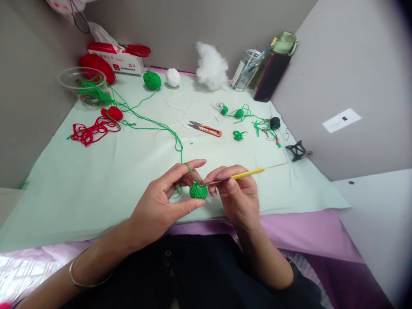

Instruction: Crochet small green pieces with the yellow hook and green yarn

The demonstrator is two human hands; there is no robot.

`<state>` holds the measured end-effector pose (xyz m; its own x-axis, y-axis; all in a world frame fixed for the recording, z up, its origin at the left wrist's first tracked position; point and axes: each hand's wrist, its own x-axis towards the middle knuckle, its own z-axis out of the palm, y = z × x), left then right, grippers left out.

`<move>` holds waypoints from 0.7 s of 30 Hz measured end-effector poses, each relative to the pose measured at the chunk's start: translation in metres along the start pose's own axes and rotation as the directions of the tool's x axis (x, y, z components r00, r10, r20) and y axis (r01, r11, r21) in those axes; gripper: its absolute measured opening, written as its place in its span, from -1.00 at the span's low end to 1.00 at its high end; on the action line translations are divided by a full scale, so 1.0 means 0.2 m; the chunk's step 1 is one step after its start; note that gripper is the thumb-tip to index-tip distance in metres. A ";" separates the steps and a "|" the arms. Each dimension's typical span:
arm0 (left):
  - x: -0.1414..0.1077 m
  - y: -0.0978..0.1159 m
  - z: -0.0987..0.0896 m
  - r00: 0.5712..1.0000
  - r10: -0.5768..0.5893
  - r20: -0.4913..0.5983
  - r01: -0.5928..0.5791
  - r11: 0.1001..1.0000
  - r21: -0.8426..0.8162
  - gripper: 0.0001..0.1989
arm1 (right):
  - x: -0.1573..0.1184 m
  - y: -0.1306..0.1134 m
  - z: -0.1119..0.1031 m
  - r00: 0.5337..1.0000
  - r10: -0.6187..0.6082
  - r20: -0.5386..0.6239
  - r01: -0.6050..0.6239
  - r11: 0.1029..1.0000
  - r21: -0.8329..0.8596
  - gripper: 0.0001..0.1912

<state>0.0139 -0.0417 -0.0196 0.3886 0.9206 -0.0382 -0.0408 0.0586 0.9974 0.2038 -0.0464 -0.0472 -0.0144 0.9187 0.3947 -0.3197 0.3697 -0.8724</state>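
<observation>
Between thumb and fingers, my left hand [164,195] pinches a small round green crochet piece [198,192] above the front of the table. A strand of green yarn [179,143] runs from the far left over my raised left index finger down to the piece. My right hand [240,193] grips a crochet hook [247,174] with a yellow handle, held like a pen. The hook's metal tip touches the upper side of the green piece; whether it sits inside a stitch I cannot tell.
Orange thread snips [209,129] lie mid-table. Behind are a green yarn ball [152,80], a white yarn ball [173,77] and stuffing [211,66]. Left stands a plastic tub [82,79] near red yarn [93,131]. Right are small green crochet balls [238,113], a cup [246,71] and a bottle [285,43].
</observation>
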 end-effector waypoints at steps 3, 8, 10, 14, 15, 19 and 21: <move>0.00 0.00 -0.01 1.000 0.006 0.010 -0.007 0.999 0.039 -0.44 | 0.00 -0.01 -0.01 1.000 0.014 0.016 -0.014 1.000 0.004 -0.84; 0.01 0.01 -0.01 1.000 0.016 -0.012 -0.014 0.995 0.100 -0.47 | -0.01 -0.01 -0.04 0.999 0.002 0.051 0.001 0.998 -0.062 -0.84; 0.01 0.01 0.00 0.999 0.027 -0.030 -0.023 0.991 0.134 -0.47 | -0.02 -0.03 -0.05 0.996 -0.029 0.086 0.040 0.991 -0.129 -0.87; 0.01 0.01 0.01 0.995 0.066 -0.075 -0.051 0.982 0.181 -0.49 | -0.02 -0.09 -0.04 0.975 -0.125 0.186 0.182 0.927 -0.329 -0.86; 0.01 0.01 0.02 0.993 0.073 -0.088 -0.056 0.980 0.189 -0.49 | -0.02 -0.10 -0.04 0.964 -0.151 0.220 0.225 0.901 -0.370 -0.86; 0.02 -0.01 0.03 0.985 0.094 -0.145 -0.064 0.977 0.203 -0.52 | -0.04 -0.10 -0.03 0.897 -0.253 0.363 0.428 0.704 -0.567 -0.81; 0.01 -0.02 0.04 0.980 0.109 -0.165 -0.075 0.977 0.199 -0.62 | -0.07 -0.09 -0.02 0.853 -0.312 0.417 0.521 0.525 -0.673 -0.78</move>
<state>0.0228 -0.0431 -0.0235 0.2245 0.9726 0.0612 0.1145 -0.0887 0.9895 0.2136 -0.0646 -0.0376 -0.3079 0.6105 0.7297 0.4617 0.7665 -0.4464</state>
